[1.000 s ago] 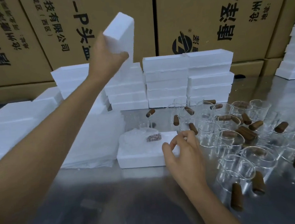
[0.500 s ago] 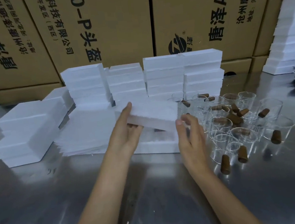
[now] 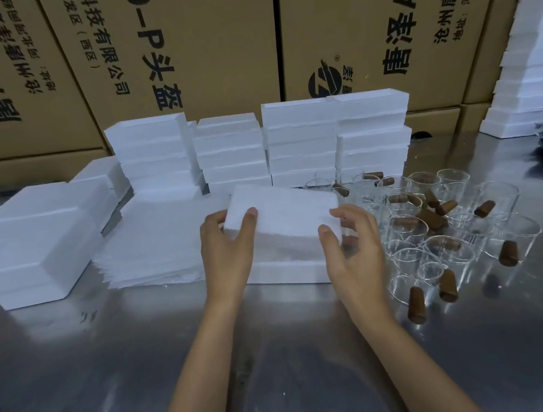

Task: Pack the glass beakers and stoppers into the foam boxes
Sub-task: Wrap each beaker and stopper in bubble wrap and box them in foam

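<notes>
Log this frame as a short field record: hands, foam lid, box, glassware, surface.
left hand: grips the left end of the foam lid
right hand: fingers at the lid's right end
lid: tilted over the foam box, not seated
beakers: loose, right of the box
stoppers: brown, scattered among the beakers
foam stacks: behind
surface: metal table

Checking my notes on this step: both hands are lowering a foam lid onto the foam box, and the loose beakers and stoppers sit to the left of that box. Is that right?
Not quite. The head view shows the glass beakers and brown stoppers to the right of the foam box, not the left. The rest holds: the left hand and right hand hold the foam lid over it.
</notes>
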